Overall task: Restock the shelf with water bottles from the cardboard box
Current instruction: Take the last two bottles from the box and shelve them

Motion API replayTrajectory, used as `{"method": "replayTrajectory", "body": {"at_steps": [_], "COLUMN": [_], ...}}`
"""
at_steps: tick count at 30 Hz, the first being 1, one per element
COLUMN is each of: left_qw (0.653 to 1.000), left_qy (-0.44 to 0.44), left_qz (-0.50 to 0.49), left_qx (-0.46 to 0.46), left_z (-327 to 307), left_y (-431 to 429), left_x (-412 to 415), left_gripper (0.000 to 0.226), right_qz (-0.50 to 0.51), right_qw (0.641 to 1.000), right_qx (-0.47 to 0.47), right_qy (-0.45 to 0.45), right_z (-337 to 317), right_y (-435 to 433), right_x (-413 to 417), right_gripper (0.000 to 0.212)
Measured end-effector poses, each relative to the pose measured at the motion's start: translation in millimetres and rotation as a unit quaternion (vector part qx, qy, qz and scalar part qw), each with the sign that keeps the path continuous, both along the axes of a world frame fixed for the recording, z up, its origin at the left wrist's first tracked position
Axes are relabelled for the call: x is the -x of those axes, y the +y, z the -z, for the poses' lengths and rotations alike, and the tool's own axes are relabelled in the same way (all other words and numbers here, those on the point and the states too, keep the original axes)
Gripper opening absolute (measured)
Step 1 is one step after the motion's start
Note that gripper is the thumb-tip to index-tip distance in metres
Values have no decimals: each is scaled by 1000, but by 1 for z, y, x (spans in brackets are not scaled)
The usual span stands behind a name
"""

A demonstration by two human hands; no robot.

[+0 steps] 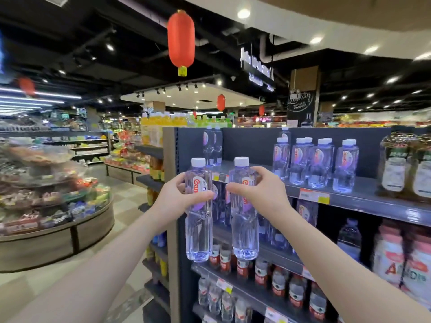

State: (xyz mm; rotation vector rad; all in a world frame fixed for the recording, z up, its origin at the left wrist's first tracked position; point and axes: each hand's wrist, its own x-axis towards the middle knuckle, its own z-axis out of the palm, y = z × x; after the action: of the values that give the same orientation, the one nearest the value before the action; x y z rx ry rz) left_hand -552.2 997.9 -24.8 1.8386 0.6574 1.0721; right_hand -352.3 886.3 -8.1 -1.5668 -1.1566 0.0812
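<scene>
Supermarket aisles stretch behind, with a red lantern (181, 40) hanging from the dark ceiling and a round display stand (56, 220) of packed food at the left. Both arms reach toward the grey shelf (363, 197). The left hand (179, 199) has its fingers (200, 196) wrapped around one water bottle (198, 229), held upright. The right hand (256, 190) grasps a second bottle (243, 229) the same way, just beside the first. Both bottles are in the air in front of the top board's left end. More of the same bottles (314, 164) stand on that board, further right.
</scene>
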Motion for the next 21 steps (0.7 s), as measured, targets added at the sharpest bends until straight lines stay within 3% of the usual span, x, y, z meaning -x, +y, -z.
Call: {"method": "replayTrajectory", "body": {"at_steps": [6,10,16,21], "left_qw": [1000,999,998,996], "left_qy": [-7,-2,-35,-41], "left_qz": [20,34,30,61], "left_qx": [-20,-29,-43,-43], "left_z": [-5,-15,-27,-41], "left_y": [98,161,236,300], "left_x": [-32,-56,-86,-100], "left_gripper": [42,48,51,56], "right_qz": [-3,11,34,52], "right_qw": [999,999,998,997], "right_qx": [-39,-38,-38,-18], "right_qy": [-4,-25,-37,-59], "right_z": [-5,-13,-33,-41], "right_y": [80,136,205,252], "right_x": [-29,-50,-70,-77], "right_gripper": [51,53,37,41]}}
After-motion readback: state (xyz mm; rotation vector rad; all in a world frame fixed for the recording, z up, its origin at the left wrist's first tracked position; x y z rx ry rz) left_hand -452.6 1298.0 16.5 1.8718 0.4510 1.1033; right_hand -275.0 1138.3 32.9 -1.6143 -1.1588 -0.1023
